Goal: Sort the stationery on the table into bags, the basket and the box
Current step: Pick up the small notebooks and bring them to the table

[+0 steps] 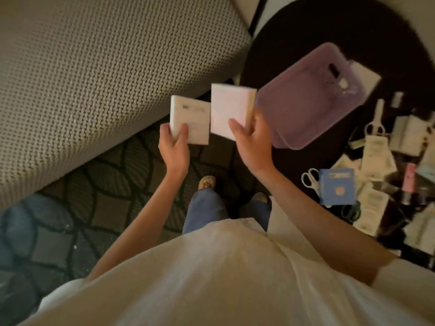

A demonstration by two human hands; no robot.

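Stationery [376, 184] lies scattered over the near right part of a round black table [294, 38], blurred by the camera's motion: a blue booklet [337, 186] lies flat near the table's edge, white-handled scissors [310, 177] just beside its left side, a second pair of white scissors [376, 121] farther back, a pink stick-shaped item [408, 181] to the right, and many white paper packets [376, 158] overlapping between them. A lilac plastic basket [306, 100] sits tilted across the table's left side, with a few small items, too blurred to identify, at its far end. Two white notepads are held up off the table, over the floor in front of the person. The left hand [174, 147] grips the left notepad [190, 121] by its lower edge, thumb curled over the front and fingers behind. The right hand [253, 142] grips the right notepad [229, 109], which has a tan spine strip along its right edge, thumb on the front face and fingers wrapped around the spine side. The two pads sit side by side, their inner edges close or just overlapping; I cannot tell whether they touch. Below the hands are a dark patterned rug [82, 208], blue jeans [204, 208] and a beige shoe [207, 182]. A woven beige sofa [94, 78] fills the upper left.
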